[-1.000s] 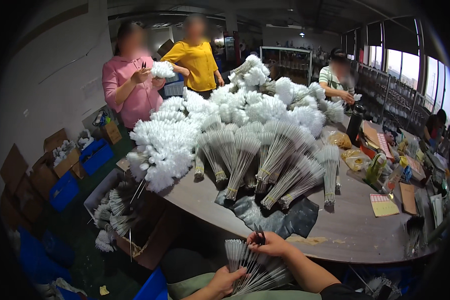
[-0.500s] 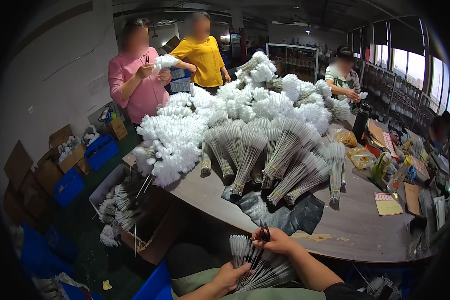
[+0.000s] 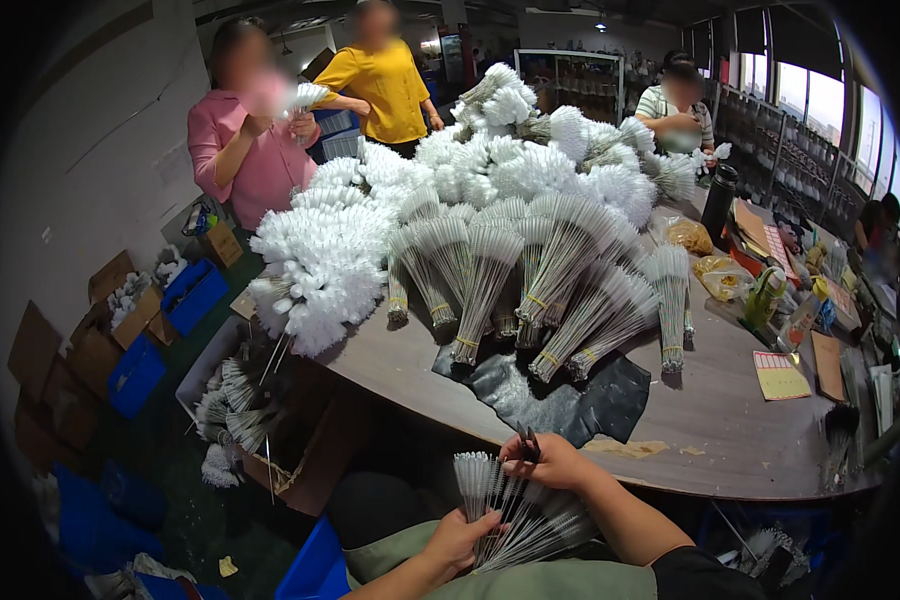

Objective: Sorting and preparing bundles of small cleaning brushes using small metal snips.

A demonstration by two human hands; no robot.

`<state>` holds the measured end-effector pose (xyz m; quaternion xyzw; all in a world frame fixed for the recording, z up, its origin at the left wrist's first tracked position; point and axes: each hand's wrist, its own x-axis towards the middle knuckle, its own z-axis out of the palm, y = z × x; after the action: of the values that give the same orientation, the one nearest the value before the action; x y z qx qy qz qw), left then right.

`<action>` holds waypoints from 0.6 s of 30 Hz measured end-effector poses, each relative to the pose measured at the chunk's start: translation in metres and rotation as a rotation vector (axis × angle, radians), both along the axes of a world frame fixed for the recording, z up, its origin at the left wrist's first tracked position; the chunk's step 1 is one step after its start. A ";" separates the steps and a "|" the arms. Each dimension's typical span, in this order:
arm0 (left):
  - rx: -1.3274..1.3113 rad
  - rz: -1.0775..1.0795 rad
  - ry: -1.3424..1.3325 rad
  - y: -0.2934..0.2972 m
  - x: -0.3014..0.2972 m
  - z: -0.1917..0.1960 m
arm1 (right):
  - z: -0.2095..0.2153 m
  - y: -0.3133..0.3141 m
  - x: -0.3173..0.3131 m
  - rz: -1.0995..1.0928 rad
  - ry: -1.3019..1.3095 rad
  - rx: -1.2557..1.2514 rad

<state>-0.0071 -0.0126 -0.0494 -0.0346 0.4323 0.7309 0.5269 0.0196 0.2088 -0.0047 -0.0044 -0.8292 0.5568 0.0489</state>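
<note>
Bundles of thin wire-stemmed white-tipped brushes (image 3: 510, 270), already tied, heap the grey table (image 3: 730, 440) at 12 o'clock. Left hand (image 3: 457, 540) grips a loose fan of white bristle-tipped wire brushes (image 3: 500, 505) in the lap at 6 o'clock, unbanded; right hand (image 3: 550, 462) pinches their tops. Plenty left, judging by the cardboard box of loose brushes (image 3: 260, 420) at 8.

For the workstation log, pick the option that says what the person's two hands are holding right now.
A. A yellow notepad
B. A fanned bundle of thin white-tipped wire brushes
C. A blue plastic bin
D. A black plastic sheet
B: the left hand grips the lower stems of the bundle of brushes while the right hand rests on its upper part, over the person's lap, below the edge of the table.
</note>
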 end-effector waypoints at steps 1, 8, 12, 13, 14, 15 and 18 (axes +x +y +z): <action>-0.001 0.000 -0.002 0.000 -0.001 -0.001 | 0.003 0.000 0.000 0.000 -0.008 -0.005; 0.024 -0.001 0.005 0.001 -0.002 0.005 | 0.006 0.003 -0.002 0.027 -0.024 -0.034; 0.022 0.005 0.019 0.002 -0.001 0.009 | 0.006 0.004 0.000 0.031 0.028 -0.036; 0.021 0.005 0.017 0.003 -0.001 0.012 | 0.004 0.007 0.001 0.074 0.000 -0.109; 0.030 -0.014 0.040 0.003 0.000 0.014 | 0.005 0.008 0.001 0.118 -0.028 -0.183; 0.039 -0.032 0.062 0.002 0.001 0.015 | 0.009 0.009 0.001 0.120 -0.032 -0.187; 0.081 -0.049 0.053 0.000 0.002 0.003 | 0.027 0.010 -0.005 0.243 0.028 0.030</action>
<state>-0.0050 -0.0129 -0.0464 0.0164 0.4169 0.7354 0.5340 0.0151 0.2183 0.0220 0.1046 -0.8312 0.5460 -0.0075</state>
